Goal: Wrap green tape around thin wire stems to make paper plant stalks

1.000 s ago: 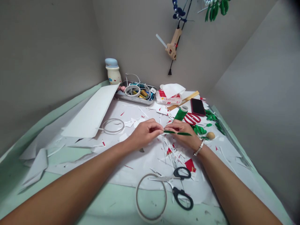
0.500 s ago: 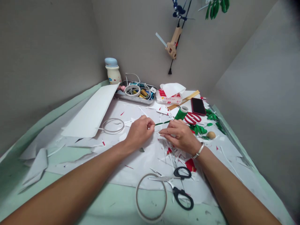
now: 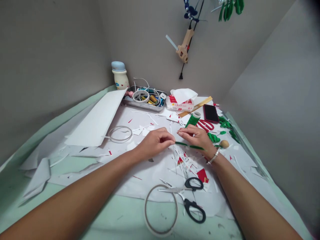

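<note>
My left hand (image 3: 160, 141) pinches the end of a thin green stem-like strip (image 3: 181, 143) between thumb and forefinger. The strip has narrow green segments and points right, passing below the fingers of my right hand (image 3: 196, 136). That hand is closed in a loose pinch, and whatever its fingertips hold is too small to make out. Right behind it stands a spool of green thread (image 3: 192, 119), leaning slightly. Beneath both hands lie thin wires (image 3: 183, 163) and red and white paper scraps. Black-handled scissors (image 3: 192, 200) lie open nearer to me.
A tape roll (image 3: 145, 213) touches the scissors. Green leaves (image 3: 213, 137), a round ball (image 3: 224, 144), red-handled scissors (image 3: 205, 125) and a phone (image 3: 211, 113) lie right. Behind are a metal tray (image 3: 150, 107), tissues (image 3: 180, 103) and a jar (image 3: 120, 78). A glue gun (image 3: 184, 46) hangs above.
My left hand has moved right and slightly toward me, bringing the green strip below my right fingers. My right hand has shifted slightly right and away from me.
</note>
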A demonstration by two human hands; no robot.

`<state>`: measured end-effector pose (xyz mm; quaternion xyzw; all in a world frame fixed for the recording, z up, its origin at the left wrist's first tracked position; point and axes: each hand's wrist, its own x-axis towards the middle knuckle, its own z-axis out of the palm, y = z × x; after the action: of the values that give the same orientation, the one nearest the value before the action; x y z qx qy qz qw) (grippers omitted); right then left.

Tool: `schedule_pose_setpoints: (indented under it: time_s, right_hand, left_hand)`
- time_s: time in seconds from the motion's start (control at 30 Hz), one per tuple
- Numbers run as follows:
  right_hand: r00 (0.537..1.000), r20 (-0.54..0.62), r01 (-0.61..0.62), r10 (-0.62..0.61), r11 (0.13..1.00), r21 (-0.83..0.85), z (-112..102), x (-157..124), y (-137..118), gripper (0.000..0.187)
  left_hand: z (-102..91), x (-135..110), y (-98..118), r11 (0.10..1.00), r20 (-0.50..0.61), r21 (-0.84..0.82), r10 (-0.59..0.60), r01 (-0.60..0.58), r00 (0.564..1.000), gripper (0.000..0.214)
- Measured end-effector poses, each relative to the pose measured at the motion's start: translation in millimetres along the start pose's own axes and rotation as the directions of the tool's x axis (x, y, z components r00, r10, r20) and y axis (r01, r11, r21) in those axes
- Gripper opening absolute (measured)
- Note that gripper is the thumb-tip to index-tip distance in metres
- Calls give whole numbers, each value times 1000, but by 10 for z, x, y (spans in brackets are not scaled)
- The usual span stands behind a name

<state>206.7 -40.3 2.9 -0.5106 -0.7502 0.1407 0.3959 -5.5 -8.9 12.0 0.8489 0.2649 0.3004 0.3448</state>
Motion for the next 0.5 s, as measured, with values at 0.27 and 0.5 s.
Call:
schedule_pose_setpoints:
  time_s: [0.27,0.5]
  right_hand:
    - [976,147,196,-163,949,-248,158,-49,-128,14]
    - [936,179,352,-304,832,-428,130,-56,-247,17]
  left_hand:
    - [0,31,-70,963,-276,-131,-264,236,924,19]
    - [30,22,-124,946,-338,178,-199,270,920,13]
